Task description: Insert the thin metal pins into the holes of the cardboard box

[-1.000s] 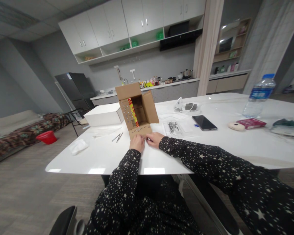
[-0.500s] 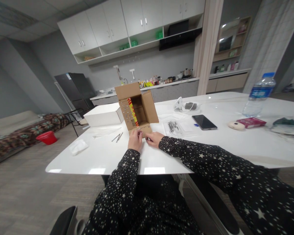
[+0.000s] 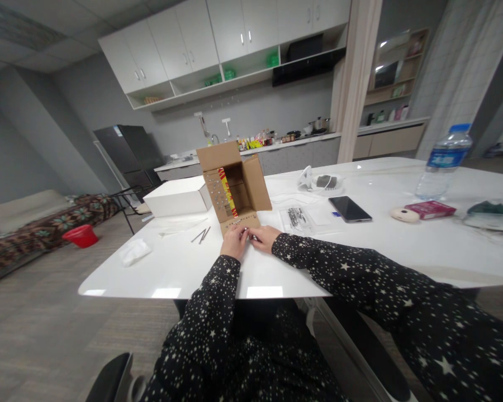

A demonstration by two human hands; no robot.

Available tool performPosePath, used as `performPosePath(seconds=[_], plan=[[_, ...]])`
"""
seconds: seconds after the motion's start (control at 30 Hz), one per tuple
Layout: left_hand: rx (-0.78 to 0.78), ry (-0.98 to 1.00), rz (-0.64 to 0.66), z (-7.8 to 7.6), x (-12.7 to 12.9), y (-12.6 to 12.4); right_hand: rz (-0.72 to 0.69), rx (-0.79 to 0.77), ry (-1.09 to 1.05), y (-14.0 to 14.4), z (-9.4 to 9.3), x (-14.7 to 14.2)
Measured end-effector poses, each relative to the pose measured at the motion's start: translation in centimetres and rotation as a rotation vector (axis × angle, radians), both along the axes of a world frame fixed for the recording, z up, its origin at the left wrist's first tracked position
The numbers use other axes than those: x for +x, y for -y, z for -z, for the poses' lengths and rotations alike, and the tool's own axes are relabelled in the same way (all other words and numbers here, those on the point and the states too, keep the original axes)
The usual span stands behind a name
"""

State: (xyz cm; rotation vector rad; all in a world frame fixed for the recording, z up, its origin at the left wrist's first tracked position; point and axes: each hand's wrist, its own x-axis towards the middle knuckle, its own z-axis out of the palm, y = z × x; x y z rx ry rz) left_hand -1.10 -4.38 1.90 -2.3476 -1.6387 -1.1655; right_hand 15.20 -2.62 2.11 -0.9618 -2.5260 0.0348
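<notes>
Two hands meet at the near flap of our cardboard box (image 3: 235, 187), left hand (image 3: 233, 242) and right hand (image 3: 265, 237) pinching something small and silvery; what exactly, we cannot tell. Rows of studs already dot the box's flaps, and loose nails (image 3: 201, 235) lie left on the worktop (image 3: 360, 251); a phone (image 3: 349, 209) lies right.

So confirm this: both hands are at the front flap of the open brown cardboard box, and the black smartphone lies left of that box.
Not quite. The head view shows the black smartphone lying right of the open brown cardboard box, not left. Both the left hand and right hand are at its front flap.
</notes>
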Motion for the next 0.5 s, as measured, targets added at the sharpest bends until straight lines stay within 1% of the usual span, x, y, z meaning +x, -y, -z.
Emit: performPosePath(seconds=[0.13,0.33,0.4,0.5], plan=[[-0.057,-0.019,-0.023,0.18,-0.03,-0.13,-0.013,-0.013,0.01,-0.16,0.01,-0.04],[-0.115,-0.053,-0.047,-0.11,0.08,0.18,-0.018,-0.003,0.012,-0.39,0.18,-0.09],[-0.108,-0.043,-0.061,-0.21,0.08,0.21,-0.011,0.0,0.013,-0.35,0.26,-0.09],[-0.054,-0.017,-0.091,-0.33,0.04,0.11,0.017,0.015,0.021,-0.27,0.34,-0.06]])
